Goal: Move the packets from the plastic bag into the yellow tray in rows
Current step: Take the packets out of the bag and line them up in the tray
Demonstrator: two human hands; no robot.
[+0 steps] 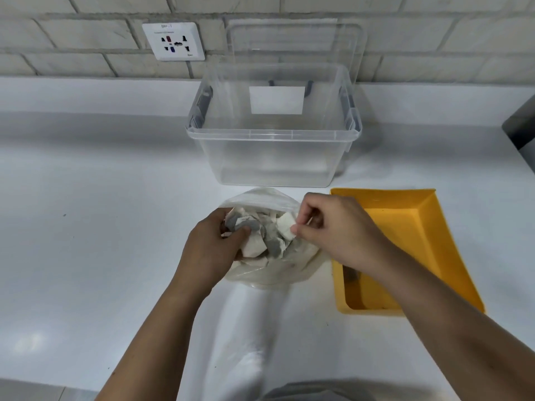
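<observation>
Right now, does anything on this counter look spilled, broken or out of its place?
Nothing stands out. The packets are all inside the plastic bag, none on the counter. The yellow tray lies flat and whole. Only a small dark thing in its near corner, half hidden by the right forearm, is unclear.

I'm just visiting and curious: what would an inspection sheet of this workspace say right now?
Surface: white counter, glossy.
Job's things: plastic bag of packets, centre; yellow tray to its right, no rows showing.
Clutter: clear box behind the bag, its lid standing against the brick wall.
Grips: left hand holds packets in the bag; right hand pinches a white packet at its mouth.
Cables: nothing seen.
Surroundings: wall socket on that wall.
</observation>
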